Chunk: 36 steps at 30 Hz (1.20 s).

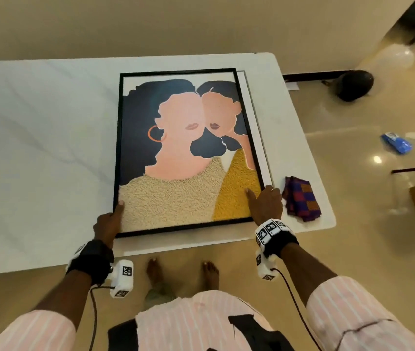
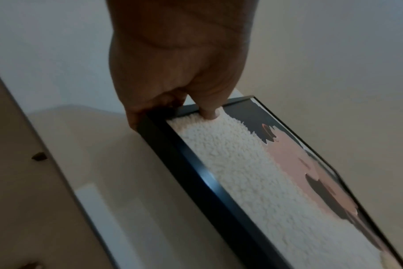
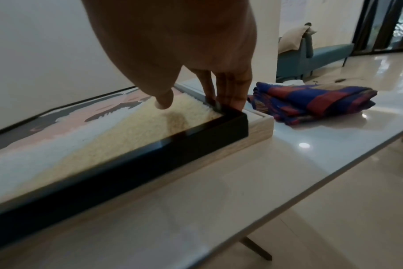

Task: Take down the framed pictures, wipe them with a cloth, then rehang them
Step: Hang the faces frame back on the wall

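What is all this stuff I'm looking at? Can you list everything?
black-framed picture: one, two faceless figures in navy, peach, cream and mustard, lying face up on top of the pale frame.
pale frame: one, light wood, under the black-framed picture, showing along its right side.
checked cloth: one, blue, red and orange, folded on the table right of the frames.
table: one, white marble-look.
blue packet: one, on the floor at right.
dark round object: one, on the floor beyond the table.
left hand: grips the picture's near left corner.
right hand: grips its near right corner.
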### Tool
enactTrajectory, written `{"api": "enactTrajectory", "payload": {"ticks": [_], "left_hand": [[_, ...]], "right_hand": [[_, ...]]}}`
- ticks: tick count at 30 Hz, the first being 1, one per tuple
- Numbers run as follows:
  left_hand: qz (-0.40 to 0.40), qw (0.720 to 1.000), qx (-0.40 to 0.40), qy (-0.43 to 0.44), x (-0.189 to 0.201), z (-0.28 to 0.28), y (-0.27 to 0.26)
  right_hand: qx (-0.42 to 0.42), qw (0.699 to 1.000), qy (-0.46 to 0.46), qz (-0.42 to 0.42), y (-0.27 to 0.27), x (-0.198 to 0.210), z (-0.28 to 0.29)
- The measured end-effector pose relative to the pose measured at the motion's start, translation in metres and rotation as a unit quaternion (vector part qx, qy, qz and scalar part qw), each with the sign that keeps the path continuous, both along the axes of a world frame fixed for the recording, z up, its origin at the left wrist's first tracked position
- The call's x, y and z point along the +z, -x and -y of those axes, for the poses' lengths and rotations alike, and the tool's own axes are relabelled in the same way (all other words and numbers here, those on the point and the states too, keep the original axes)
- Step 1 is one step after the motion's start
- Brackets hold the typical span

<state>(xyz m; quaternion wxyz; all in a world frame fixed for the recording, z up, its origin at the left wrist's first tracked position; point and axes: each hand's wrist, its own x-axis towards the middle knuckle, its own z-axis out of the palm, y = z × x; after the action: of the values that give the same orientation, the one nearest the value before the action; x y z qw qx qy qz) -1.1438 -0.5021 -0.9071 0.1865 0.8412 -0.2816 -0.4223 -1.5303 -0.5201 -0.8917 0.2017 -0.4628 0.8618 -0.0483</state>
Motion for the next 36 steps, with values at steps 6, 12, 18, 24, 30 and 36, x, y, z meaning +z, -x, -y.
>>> {"api": "enactTrajectory", "payload": {"ticks": [6,12,18,24,30,36], "left_hand": [[0.03,0.998,0.045,-0.025,0.023,0.0,0.012],[0.061,0.997,0.046,0.004,0.041,0.005,0.012],[0.057,0.994,0.084,0.045,0.058,0.008,-0.002],[0.107,0.986,0.128,0.026,0.064,-0.034,-0.026],[0.078,0.981,0.179,-0.006,0.073,-0.091,-0.093],[0.08,0.949,0.304,0.019,0.076,-0.152,-0.161]], "right_hand": [[-0.11,0.988,-0.024,0.101,0.015,0.012,0.018],[-0.142,0.983,-0.021,0.116,0.011,0.017,0.014],[-0.156,0.98,-0.01,0.124,0.0,0.037,0.013],[-0.135,0.984,0.0,0.119,-0.038,0.036,-0.006],[-0.041,0.991,-0.002,0.127,-0.114,0.048,-0.004],[0.063,0.988,0.024,0.14,-0.22,0.049,0.004]]}}
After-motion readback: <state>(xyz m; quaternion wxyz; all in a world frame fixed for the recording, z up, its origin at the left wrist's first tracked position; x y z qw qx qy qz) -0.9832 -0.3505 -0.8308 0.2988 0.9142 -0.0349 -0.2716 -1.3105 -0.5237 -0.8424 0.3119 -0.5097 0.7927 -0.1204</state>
